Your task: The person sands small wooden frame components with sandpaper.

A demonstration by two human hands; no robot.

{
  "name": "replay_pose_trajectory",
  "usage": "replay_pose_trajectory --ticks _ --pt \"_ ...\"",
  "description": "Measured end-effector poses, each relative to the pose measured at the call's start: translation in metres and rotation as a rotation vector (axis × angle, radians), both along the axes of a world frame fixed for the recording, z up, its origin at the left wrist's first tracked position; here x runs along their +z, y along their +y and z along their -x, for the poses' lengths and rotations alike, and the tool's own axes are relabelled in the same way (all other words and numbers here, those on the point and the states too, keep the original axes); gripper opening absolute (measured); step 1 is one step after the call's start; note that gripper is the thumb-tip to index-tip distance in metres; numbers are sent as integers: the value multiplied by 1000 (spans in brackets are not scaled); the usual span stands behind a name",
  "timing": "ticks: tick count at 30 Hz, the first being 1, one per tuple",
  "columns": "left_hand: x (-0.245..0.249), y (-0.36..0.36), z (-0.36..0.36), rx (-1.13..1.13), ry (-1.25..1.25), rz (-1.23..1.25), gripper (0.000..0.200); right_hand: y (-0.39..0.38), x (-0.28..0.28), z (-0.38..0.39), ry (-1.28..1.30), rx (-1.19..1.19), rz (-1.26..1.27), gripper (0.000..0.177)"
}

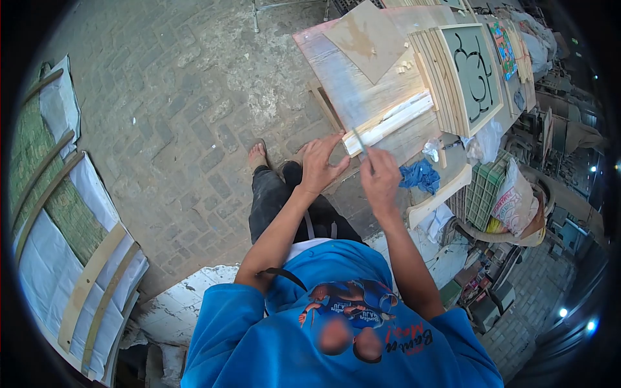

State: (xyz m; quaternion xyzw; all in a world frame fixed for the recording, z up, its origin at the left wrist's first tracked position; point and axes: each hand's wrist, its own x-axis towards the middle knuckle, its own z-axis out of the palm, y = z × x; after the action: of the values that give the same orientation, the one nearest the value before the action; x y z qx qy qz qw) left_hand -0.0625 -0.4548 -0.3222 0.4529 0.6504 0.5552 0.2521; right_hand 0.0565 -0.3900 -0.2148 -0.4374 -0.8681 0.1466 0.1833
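The blue shirt [259, 336] bears upside-down lettering, apparently "Bantu Mas!"; its smaller print is unreadable.

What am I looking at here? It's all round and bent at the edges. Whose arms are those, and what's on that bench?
There is only one picture, and no machine. A person wears a camera on the head that looks forward and down, and its wide lens bends the edges. The blue shirt at the bottom and both arms belong to that person.

The left hand is open, with its fingers spread at the near end of a white strip. The strip lies on a wooden board. The right hand grips a thin tool that points at the same end of the strip. I can't tell what kind of tool it is.

Further back a framed panel with black curved lines leans on the board. A blue cloth and a green crate sit to the right. Below is brick paving.
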Motion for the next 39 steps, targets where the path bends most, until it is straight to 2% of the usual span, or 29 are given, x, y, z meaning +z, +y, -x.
replay_pose_trajectory --ticks 4,7,9,13,15,18,21,24,28,31,34,39 --pt "0 1 3 7 8 -60 58 -22 2 8 22 35 30 23" --pt "-2 2 2 25 37 -67 60 -23 2 4 165 6 175 23" --pt "-3 1 3 29 48 -33 63 -10 7 -7 193 -275 325 21" --pt "3 -1 3 4 68 -23 67 46 8 -18 206 -352 234 18" --pt "1 0 2 11 61 -28 66 71 2 -22 45 -176 11 19" --pt "-1 0 1 15 56 -23 65 82 -5 -20 -81 -70 -62 20" --pt "-3 1 1 24 42 -24 63 65 -9 -10 3 -4 -57 21" --pt "-5 0 -1 35 24 -31 61 41 -2 2 -49 77 -27 21" --pt "-5 1 0 34 41 -18 61 34 1 3 45 129 93 21" --pt "-6 0 2 24 52 -48 62 61 2 -11 35 2 -6 21" --pt "-4 0 1 20 39 -22 61 76 2 -17 -102 -106 -101 22" --pt "-5 0 0 24 23 -34 61 39 -5 6 -70 93 -81 25"
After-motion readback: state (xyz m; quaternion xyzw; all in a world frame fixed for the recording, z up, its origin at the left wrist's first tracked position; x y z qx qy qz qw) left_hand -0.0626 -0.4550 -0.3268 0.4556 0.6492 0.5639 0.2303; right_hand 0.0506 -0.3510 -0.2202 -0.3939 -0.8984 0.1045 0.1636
